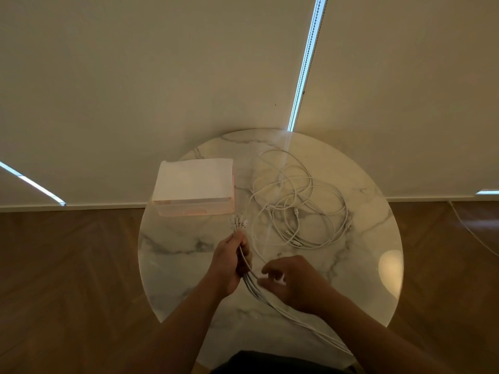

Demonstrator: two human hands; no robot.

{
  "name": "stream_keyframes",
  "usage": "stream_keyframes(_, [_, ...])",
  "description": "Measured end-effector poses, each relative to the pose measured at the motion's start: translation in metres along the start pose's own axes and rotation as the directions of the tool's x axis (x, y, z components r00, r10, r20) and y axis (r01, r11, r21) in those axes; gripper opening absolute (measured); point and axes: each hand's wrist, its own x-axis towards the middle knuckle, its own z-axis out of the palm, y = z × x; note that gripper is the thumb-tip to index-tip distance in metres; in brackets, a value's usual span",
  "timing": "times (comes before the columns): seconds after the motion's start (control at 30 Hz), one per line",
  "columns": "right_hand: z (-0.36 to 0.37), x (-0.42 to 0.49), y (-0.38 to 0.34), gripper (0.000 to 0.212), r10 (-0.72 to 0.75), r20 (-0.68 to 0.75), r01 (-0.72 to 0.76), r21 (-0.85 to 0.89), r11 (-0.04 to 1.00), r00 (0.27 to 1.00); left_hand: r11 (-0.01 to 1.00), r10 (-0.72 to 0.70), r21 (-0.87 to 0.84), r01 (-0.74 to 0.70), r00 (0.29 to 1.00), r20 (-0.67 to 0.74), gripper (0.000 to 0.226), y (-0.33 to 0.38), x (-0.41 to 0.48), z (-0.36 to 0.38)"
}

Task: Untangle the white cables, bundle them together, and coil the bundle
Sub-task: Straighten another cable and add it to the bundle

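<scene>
Material: white, thin, round-section white cables [294,209], soft and limp; judged light, with little stiffness to hold a shape once released.
Location: the greater part lies in loose overlapping loops on the right half of the round marble table [372,265]; several strands run from the loops toward the near edge and pass off the table under the right forearm.
Gathered ends: a cluster of connector ends [239,221] stands up just above the left fist, close beside the near corner of the white box [193,182], whether touching it cannot be told.
Left hand [229,263]: clenched around the gathered strands just below the connectors, fingers wrapped fully about them.
Right hand [294,282]: held over the strands just beside the left hand, fingers curled; contact looks likely, but whether it grips or merely rests cannot be told.
Progress: ends appear aligned; the loops on the table remain crossed, so untangling is judged incomplete and coiling not yet begun.
Handling: smooth jacket, likely to slide through a light grip, which suits running the strands straight through the fingers.
Where to hold: keep the anchor just behind the connectors, not on them; the joint between plug and cable is the likely weak point.
Risk: hard pulling may tighten the crossings in the loops.
</scene>
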Motion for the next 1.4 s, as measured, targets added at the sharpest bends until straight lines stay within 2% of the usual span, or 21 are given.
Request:
stream_keyframes(0.1, [-0.017, 0.025, 0.0, 0.019, 0.222, -0.199, -0.168, 0.255, 0.952, 0.955, 1.0, -0.008, 0.014, 0.008, 0.999, 0.038, 0.038, 0.001, -0.002, 0.003])
stream_keyframes(0.13, [-0.024, 0.035, 0.0, 0.016, 0.301, -0.206, -0.221, 0.338, 0.915, 0.931, 0.999, -0.014, 0.033, 0.013, 0.999, 0.044, 0.038, 0.001, -0.003, 0.003])
stream_keyframes(0.2, [-0.034, 0.054, -0.001, 0.014, 0.394, -0.107, -0.296, 0.491, 0.819, 0.913, 0.996, -0.026, 0.081, 0.022, 0.998, 0.049, 0.037, -0.001, -0.005, 0.005])
stream_keyframes(0.3, [-0.035, 0.073, -0.001, 0.014, 0.436, 0.047, -0.361, 0.644, 0.674, 0.899, 0.991, -0.042, 0.128, 0.034, 0.997, 0.062, 0.037, -0.001, -0.008, 0.006])
stream_keyframes(0.37, [-0.034, 0.077, 0.001, 0.01, 0.459, 0.079, -0.374, 0.708, 0.599, 0.885, 0.988, -0.037, 0.153, 0.025, 0.997, 0.074, 0.036, 0.001, -0.01, 0.007])
stream_keyframes(0.43, [-0.034, 0.079, 0.003, 0.006, 0.455, 0.067, -0.356, 0.727, 0.587, 0.888, 0.984, -0.032, 0.178, 0.016, 0.996, 0.088, 0.035, 0.002, -0.012, 0.006])
stream_keyframes(0.7, [-0.032, 0.084, -0.002, 0.006, 0.392, -0.054, -0.275, 0.626, 0.73, 0.918, 0.972, -0.052, 0.235, 0.022, 0.991, 0.121, 0.042, -0.002, -0.009, 0.007])
stream_keyframes(0.83, [-0.028, 0.077, 0.0, 0.014, 0.435, -0.142, -0.276, 0.591, 0.758, 0.889, 0.979, 0.013, 0.202, -0.023, 0.999, 0.049, 0.036, -0.003, -0.007, 0.009])
stream_keyframes(0.9, [-0.02, 0.065, -0.001, 0.024, 0.416, -0.087, -0.302, 0.557, 0.774, 0.905, 0.995, 0.063, 0.075, -0.063, 0.998, 0.004, 0.039, -0.001, -0.002, 0.009])
stream_keyframes(0.97, [-0.009, 0.047, -0.002, 0.036, 0.35, 0.044, -0.322, 0.514, 0.795, 0.936, 0.993, 0.099, -0.07, -0.1, 0.995, -0.015, 0.041, 0.003, 0.004, 0.008])
stream_keyframes(1.03, [0.001, 0.031, -0.003, 0.04, 0.293, 0.105, -0.307, 0.471, 0.827, 0.95, 0.984, 0.106, -0.14, -0.108, 0.994, -0.02, 0.041, 0.005, 0.007, 0.008])
stream_keyframes(1.13, [0.011, 0.017, 0.001, 0.028, 0.189, 0.029, -0.188, 0.314, 0.931, 0.982, 0.985, 0.108, -0.135, -0.11, 0.994, -0.023, 0.041, 0.002, 0.008, 0.009])
stream_keyframes(1.2, [0.014, 0.009, 0.007, 0.019, 0.147, -0.011, -0.139, 0.265, 0.954, 0.989, 0.985, 0.098, -0.14, -0.102, 0.995, -0.036, 0.042, -0.001, 0.009, 0.007])
stream_keyframes(1.3, [0.014, -0.006, 0.025, 0.023, 0.101, 0.064, -0.113, 0.23, 0.967, 0.993, 0.981, 0.095, -0.163, -0.108, 0.992, -0.085, 0.042, 0.0, 0.013, 0.0])
stream_keyframes(1.4, [0.013, -0.023, 0.054, 0.038, 0.091, 0.169, -0.104, 0.066, 0.992, 0.981, 0.972, 0.115, -0.181, -0.151, 0.974, -0.195, 0.039, 0.013, 0.018, -0.018])
